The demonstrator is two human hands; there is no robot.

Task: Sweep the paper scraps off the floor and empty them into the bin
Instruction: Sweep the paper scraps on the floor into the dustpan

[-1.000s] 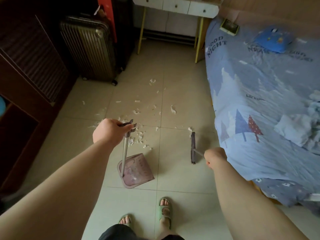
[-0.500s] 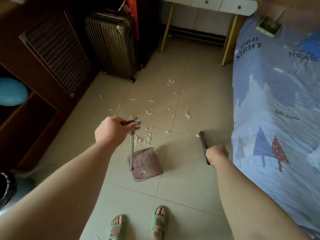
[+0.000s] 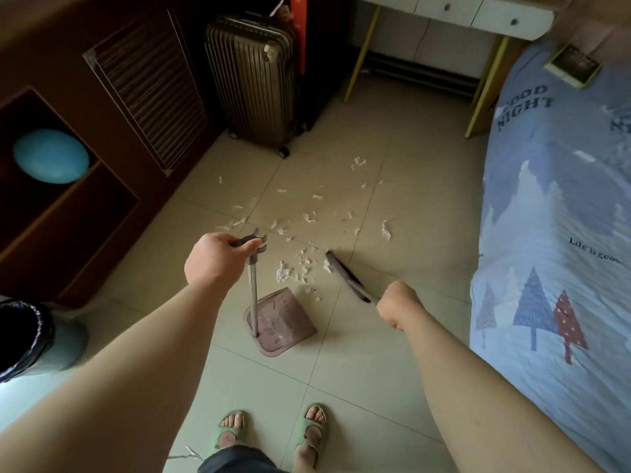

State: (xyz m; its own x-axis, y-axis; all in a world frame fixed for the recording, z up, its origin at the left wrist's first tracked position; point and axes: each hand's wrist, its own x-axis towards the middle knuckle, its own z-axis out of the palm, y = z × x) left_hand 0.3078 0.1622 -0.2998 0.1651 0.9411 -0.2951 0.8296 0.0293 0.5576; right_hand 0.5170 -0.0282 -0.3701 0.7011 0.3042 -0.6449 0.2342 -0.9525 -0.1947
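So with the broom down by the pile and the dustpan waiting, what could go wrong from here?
1. The scraps are spread well beyond the broom head, out toward the suitcase; a short stroke would likely miss those.
2. The dustpan is steadied only by the left hand atop its long handle; a hard push might shift it.
3. The bin sits off to the left, so scraps might spill while being carried.

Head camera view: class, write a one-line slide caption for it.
Left hand steadies a long-handled dustpan while right hand angles a broom toward paper scraps on the tiled floor.
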